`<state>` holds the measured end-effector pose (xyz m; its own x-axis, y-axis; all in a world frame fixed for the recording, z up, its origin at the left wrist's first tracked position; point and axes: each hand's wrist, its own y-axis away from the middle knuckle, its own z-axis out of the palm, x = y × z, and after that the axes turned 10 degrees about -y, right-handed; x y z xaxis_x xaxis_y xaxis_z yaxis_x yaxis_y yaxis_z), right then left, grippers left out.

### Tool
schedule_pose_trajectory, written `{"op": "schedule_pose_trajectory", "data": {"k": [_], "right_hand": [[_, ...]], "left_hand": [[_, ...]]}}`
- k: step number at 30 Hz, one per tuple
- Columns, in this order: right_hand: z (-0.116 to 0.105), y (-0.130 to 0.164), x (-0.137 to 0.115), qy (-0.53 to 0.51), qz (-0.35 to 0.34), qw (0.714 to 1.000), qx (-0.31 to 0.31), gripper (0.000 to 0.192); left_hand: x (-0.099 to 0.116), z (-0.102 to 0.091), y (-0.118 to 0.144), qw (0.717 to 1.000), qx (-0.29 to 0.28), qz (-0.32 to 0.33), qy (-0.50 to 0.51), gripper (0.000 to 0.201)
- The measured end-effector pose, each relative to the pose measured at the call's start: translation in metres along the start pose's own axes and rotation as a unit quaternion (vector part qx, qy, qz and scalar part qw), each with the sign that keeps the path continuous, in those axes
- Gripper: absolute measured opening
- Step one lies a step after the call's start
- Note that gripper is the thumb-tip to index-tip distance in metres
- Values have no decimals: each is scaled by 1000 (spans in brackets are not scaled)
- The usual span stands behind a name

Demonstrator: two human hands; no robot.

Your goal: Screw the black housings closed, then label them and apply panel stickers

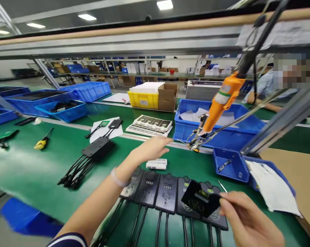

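Note:
My right hand (247,219) pinches the edge of a thin black glossy sheet (189,197) between thumb and fingers, tilted above the rightmost flat black devices. My left hand (155,147) reaches forward with fingers stretched out and holds nothing. Below it lie white rolls or blocks (156,166). A row of flat black controller boxes (166,195) with cables toward me lies in front; the left ones carry display panels, and the rightmost box (216,219) has round markings. Past my left hand is a stack of printed label sheets (151,124).
An orange electric screwdriver (219,103) hangs before a blue bin (201,132). Small blue trays (229,166) stand at right. A cabled black box (98,149), a yellow-handled screwdriver (42,142) and blue crates (62,111) are at left. A person (266,84) sits across the bench.

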<state>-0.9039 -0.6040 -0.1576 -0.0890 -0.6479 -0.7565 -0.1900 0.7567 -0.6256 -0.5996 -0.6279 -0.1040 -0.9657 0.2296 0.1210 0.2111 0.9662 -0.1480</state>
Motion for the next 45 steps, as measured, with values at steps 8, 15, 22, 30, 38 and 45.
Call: {"op": "schedule_pose_trajectory", "data": {"k": [8, 15, 22, 30, 38, 45], "right_hand": [[74, -14, 52, -149, 319, 924, -147, 31], [95, -1, 71, -143, 373, 901, -168, 33], [99, 1, 71, -105, 362, 910, -171, 31], [99, 2, 71, -81, 368, 911, -167, 28], [98, -1, 72, -70, 376, 907, -177, 26], [97, 1, 71, -56, 369, 912, -173, 24]], "left_hand": [[48, 62, 156, 997, -47, -55, -27, 38], [69, 107, 186, 994, 39, -90, 56, 43], [76, 114, 186, 995, 45, -83, 41, 45], [76, 116, 184, 996, 47, -74, 31, 52], [78, 116, 181, 997, 36, -68, 12, 57], [76, 118, 186, 997, 48, -67, 6, 52]]}}
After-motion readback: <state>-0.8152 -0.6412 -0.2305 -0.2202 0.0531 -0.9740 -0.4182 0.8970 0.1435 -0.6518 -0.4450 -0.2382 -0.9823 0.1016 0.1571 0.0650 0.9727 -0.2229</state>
